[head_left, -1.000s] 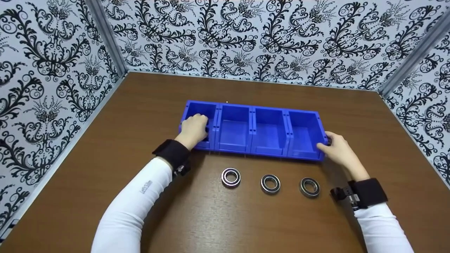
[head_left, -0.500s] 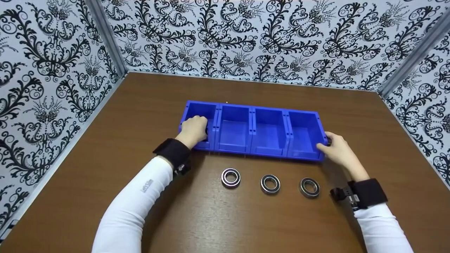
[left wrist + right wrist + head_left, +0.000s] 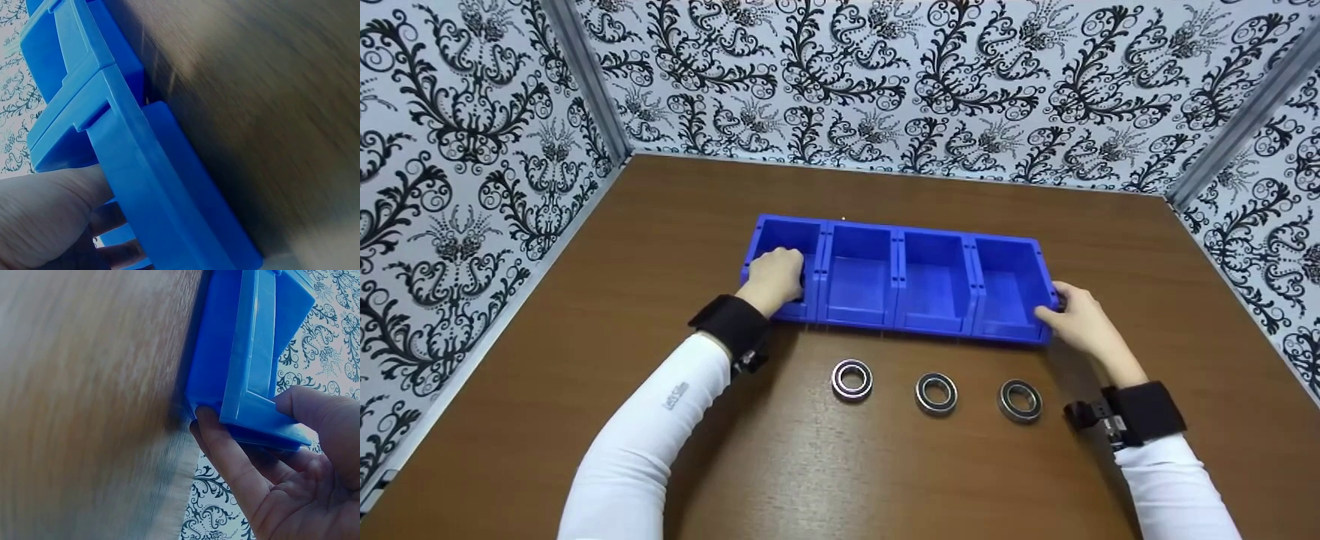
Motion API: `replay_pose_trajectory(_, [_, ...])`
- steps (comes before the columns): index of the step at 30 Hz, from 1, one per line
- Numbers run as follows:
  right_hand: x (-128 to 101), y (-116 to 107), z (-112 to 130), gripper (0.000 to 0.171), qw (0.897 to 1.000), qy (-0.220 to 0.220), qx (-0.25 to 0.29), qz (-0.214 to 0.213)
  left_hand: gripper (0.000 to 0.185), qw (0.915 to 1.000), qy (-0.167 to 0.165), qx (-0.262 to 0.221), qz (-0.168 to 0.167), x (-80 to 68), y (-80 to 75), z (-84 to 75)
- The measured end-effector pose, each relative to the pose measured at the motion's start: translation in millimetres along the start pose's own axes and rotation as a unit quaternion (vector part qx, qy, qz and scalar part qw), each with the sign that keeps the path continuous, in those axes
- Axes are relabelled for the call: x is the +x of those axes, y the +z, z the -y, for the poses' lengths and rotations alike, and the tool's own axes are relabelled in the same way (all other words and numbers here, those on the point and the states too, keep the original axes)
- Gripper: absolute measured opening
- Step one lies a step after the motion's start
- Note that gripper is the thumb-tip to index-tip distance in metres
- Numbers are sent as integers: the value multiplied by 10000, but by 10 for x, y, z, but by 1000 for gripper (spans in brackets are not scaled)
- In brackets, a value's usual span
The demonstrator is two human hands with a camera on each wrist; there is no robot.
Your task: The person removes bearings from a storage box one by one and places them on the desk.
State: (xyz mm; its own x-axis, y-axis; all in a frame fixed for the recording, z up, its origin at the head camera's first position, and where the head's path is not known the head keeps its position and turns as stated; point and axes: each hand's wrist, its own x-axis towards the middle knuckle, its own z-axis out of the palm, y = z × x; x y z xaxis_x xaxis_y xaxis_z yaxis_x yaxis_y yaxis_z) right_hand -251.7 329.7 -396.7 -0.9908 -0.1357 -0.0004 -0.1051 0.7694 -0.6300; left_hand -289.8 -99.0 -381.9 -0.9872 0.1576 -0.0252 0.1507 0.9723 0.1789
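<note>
A blue plastic storage bin [image 3: 896, 319] with several side-by-side compartments stands on the table. My left hand [image 3: 776, 277] reaches down into its leftmost compartment, fingers bent and mostly hidden behind the front wall; a bit of something dark shows beside them, and I cannot tell whether they hold it. At the other end, my right hand [image 3: 1080, 319] grips the bin's right side wall. In the right wrist view its thumb lies on the rim and its fingers [image 3: 225, 450] reach under the edge. Three ball bearings lie in front: left [image 3: 840, 391], middle [image 3: 922, 403], right [image 3: 1005, 410].
The brown wooden table [image 3: 847, 480] extends around the bin and bearings. Patterned wall panels [image 3: 840, 82] close off the back and both sides, with grey metal posts [image 3: 589, 79] at the corners. Dark bands with small cameras wrap both wrists.
My left hand has sunk slightly lower in the leftmost compartment, and less of the dark thing beside its fingers shows. The right hand, bin and three bearings have stayed put.
</note>
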Motion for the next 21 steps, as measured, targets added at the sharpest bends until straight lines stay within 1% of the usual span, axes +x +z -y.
replay_pose_trajectory(3, [2, 0, -10, 52, 10000, -2, 2, 14, 24, 10000, -23, -15, 19, 2, 9, -1])
replay_pose_trajectory(11, [8, 7, -14, 53, 10000, 37, -7, 5, 22, 9999, -1, -119, -113, -17, 4, -8])
replay_pose_trajectory(21, [12, -8, -54, 56, 9999, 21, -97, 36, 22, 9997, -26, -189, -167, -13, 4, 8])
